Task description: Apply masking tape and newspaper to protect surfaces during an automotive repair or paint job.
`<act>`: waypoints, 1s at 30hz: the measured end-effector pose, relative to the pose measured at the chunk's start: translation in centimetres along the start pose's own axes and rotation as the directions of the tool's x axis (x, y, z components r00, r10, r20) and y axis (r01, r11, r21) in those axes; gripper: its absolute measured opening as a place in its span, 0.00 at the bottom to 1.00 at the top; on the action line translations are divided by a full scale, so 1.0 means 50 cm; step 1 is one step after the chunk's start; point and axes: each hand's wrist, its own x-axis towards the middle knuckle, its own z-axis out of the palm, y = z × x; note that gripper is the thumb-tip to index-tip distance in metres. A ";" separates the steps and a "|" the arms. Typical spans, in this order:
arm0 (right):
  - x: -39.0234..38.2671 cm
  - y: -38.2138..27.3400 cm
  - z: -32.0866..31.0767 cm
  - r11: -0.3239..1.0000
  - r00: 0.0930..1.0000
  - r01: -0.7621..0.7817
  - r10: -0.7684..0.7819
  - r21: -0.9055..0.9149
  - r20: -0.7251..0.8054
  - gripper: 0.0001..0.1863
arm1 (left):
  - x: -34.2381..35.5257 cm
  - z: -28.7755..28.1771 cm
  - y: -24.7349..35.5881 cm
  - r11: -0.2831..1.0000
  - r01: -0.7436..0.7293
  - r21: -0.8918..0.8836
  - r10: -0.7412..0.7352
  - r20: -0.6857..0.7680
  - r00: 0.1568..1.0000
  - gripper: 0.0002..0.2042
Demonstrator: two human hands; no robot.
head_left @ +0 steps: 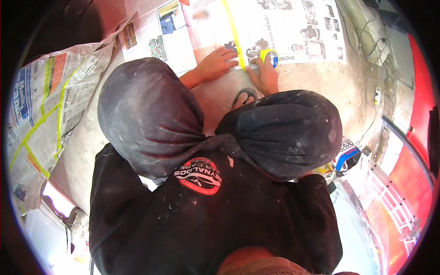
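My left hand [219, 64] lies on a newspaper sheet [311, 46] with fingers apart, just left of a yellow tape strip [236, 27] that runs up the paper. My right hand [262, 75] has its fingers closed on a yellow-and-blue tape roll [269, 58] at the paper's near edge, beside the strip's lower end. My bare toes and a dark sandal [243, 98] show below my hands, between my dark-trousered knees.
More newspaper joined with yellow tape [59, 101] lies at the left on the concrete floor [298, 80]. Cables [366, 46] run along the right, near red-and-white panels [412, 165], a white rack [392, 201] and a blue-labelled item [346, 158].
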 end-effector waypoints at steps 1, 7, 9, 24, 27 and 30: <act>-0.008 -0.002 -0.002 0.995 0.997 0.073 -0.070 -0.073 0.037 0.12 | 0.001 0.000 0.001 1.000 0.010 -0.009 -0.010 0.029 1.000 0.22; -0.012 -0.008 0.037 0.967 0.977 0.213 -0.206 -0.141 0.061 0.10 | -0.006 0.012 -0.001 1.000 0.001 -0.018 -0.001 -0.004 1.000 0.22; -0.010 -0.005 0.042 0.987 0.992 0.108 -0.099 -0.123 0.074 0.07 | -0.013 0.018 -0.005 0.999 -0.003 0.046 0.003 0.011 1.000 0.22; 0.062 0.032 0.004 0.980 0.985 -0.123 0.139 0.154 -0.101 0.06 | -0.031 0.030 -0.008 0.993 -0.027 0.114 0.024 0.028 0.999 0.25; 0.082 0.052 -0.002 0.939 0.972 -0.103 0.165 0.329 -0.166 0.06 | -0.031 0.028 -0.008 0.994 -0.032 0.109 0.029 0.027 0.999 0.26; 0.094 0.067 -0.002 0.920 0.964 -0.175 0.233 0.350 -0.131 0.05 | -0.030 0.030 -0.009 0.996 -0.025 0.084 0.023 0.025 0.999 0.26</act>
